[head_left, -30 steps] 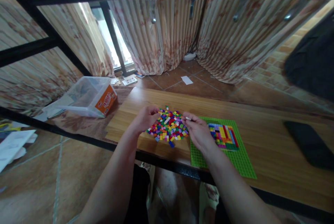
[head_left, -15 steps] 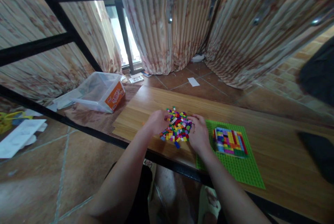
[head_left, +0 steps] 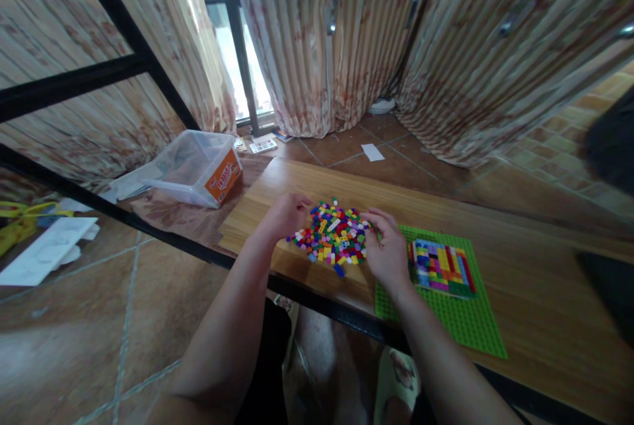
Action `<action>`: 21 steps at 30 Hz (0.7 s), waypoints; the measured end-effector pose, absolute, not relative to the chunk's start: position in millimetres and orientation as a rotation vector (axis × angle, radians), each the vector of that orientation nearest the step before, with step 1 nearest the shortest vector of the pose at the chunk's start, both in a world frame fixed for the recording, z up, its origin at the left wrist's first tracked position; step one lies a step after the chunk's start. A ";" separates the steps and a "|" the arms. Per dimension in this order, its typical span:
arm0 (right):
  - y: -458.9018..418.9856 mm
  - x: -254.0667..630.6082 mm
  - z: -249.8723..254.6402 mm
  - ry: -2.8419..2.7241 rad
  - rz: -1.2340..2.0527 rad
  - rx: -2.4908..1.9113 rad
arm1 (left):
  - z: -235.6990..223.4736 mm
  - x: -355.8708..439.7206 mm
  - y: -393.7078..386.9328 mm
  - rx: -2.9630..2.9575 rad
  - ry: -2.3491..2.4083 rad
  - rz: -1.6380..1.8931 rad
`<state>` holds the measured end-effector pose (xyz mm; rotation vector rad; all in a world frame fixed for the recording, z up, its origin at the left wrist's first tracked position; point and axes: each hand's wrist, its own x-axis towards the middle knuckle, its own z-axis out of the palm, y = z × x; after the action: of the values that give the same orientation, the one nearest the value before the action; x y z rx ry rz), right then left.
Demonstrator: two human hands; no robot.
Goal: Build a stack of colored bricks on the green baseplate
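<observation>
A heap of small multicoloured toy bricks lies spread on the wooden table. My left hand hovers at the heap's left edge, fingers loosely apart, with no brick visible in it. At the right side of the heap, my right hand has its fingers curled in over the nearest bricks; whatever they hold is too small to make out. Beyond that wrist lies a green studded baseplate, partly covered by my forearm. A flat block of joined coloured bricks sits on it.
A clear plastic box with an orange label stands beyond the table's left end. A dark flat object lies on the wooden tabletop at far right. Black metal bars cross the view ahead, before curtains. Paper lies on the floor.
A small white piece seen earlier in my right fingers no longer shows there. My left hand reached into the heap, then drew back to its left edge. The view has swung slightly left.
</observation>
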<state>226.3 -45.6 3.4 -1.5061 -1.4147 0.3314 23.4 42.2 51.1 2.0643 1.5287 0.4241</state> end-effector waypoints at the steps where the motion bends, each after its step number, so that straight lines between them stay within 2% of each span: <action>1: -46.9 226.0 7.0 -1.408 0.328 -1.485 | 51.1 19.3 43.7 2.041 1.567 0.419; 5: -58.2 214.7 19.5 -1.530 0.457 -1.421 | 52.5 6.8 45.3 2.034 1.714 0.295; 8: -71.8 203.3 24.4 -1.835 0.528 -1.478 | 55.5 -1.0 44.5 2.050 1.796 0.191; 15: -101.7 205.3 24.8 -2.174 0.391 -1.828 | 64.8 -15.6 37.3 1.983 1.866 -0.180; 21: -102.9 201.8 18.4 -2.157 0.294 -1.872 | 62.9 -8.1 33.1 1.960 1.776 -0.223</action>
<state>201.8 -102.9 18.4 -1.8725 -2.1566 0.2942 -8.1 33.1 62.9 1.9595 1.7758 -0.2229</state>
